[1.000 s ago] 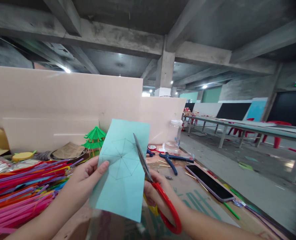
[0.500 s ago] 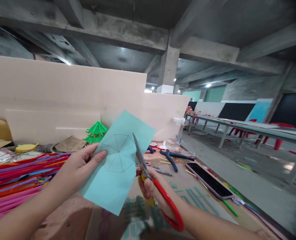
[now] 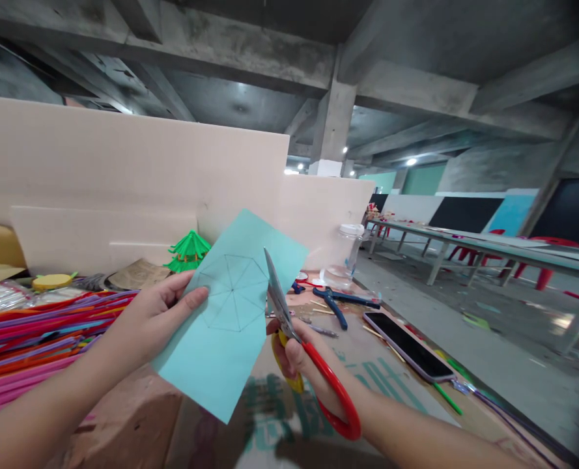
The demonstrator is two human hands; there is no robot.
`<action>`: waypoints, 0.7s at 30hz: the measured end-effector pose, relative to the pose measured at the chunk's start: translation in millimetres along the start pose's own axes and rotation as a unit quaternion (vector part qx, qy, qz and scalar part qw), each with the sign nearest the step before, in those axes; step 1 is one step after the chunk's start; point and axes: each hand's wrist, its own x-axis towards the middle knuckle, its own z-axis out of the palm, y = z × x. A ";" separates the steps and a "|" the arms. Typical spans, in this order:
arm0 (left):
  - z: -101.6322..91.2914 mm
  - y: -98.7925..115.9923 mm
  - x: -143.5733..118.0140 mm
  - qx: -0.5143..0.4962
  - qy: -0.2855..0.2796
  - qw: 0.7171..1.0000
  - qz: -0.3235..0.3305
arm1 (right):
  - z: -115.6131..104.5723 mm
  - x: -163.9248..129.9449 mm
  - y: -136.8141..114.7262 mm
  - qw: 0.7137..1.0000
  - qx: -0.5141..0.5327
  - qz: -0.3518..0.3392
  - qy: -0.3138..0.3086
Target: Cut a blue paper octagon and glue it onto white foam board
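In the head view, the left hand [image 3: 159,312] is pinching the light blue paper sheet [image 3: 230,312] by its left edge, thumb on the near face and the other fingers hidden behind it, holding it up in the air above the counter [image 3: 367,384]. The sheet is sitting tilted, its long axis running from lower left to upper right, with one corner pointing up toward the beige partition board [image 3: 123,169]. A pencilled polygon with spokes [image 3: 235,293] is lying on the upper half of the sheet, just right of the thumb. The right hand [image 3: 299,358] is closed through the red and yellow loops of the scissors [image 3: 309,352], gripping them just to the right of the sheet. The scissors' long axis is running up and slightly left, blades pointing toward the ceiling, and the blades are meeting the sheet's right edge beside the drawn figure; whether they are parted is hard to tell. So the sheet lies directly left of the blades, and the right hand is the nearer one to the cut line. Coloured straws [image 3: 40,339] are piled at left; a phone [image 3: 406,348] and blue pliers [image 3: 338,306] are lying on the counter at right.
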 end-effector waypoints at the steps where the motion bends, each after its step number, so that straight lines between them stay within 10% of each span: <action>1: 2.4 0.9 -0.1 -0.021 0.002 1.000 -0.014 | -0.7 0.1 1.5 1.000 0.001 -0.007 -0.018; 21: 34.7 -12.2 -8.4 -0.141 -0.043 0.987 -0.061 | 1.8 0.1 -11.4 0.999 0.010 0.032 0.022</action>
